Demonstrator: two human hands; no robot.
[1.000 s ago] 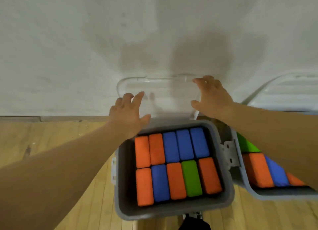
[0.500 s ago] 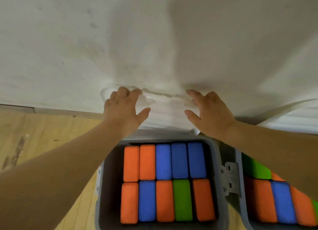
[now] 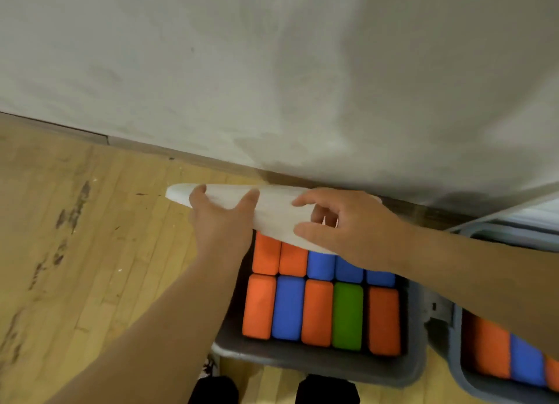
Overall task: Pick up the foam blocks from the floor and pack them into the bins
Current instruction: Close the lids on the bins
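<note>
A grey bin (image 3: 305,366) on the wood floor holds two rows of foam blocks: orange (image 3: 258,307), blue (image 3: 287,308) and green (image 3: 347,316). Its translucent white lid (image 3: 272,211) is tilted forward over the back row, hiding part of those blocks. My left hand (image 3: 220,222) grips the lid's left part, thumb on top. My right hand (image 3: 348,225) pinches the lid's right part with curled fingers. A second grey bin (image 3: 453,361) at the right holds more orange and blue blocks, partly hidden by my right forearm.
A pale wall runs right behind both bins. The second bin's lid (image 3: 532,213) stands open against that wall. Bare wood floor (image 3: 90,252) stretches to the left. My dark shoes (image 3: 326,388) touch the near side of the first bin.
Both hands took hold of the lid, which stood upright against the wall, and swung it forward and down over the back row of blocks. The view tilted down and left.
</note>
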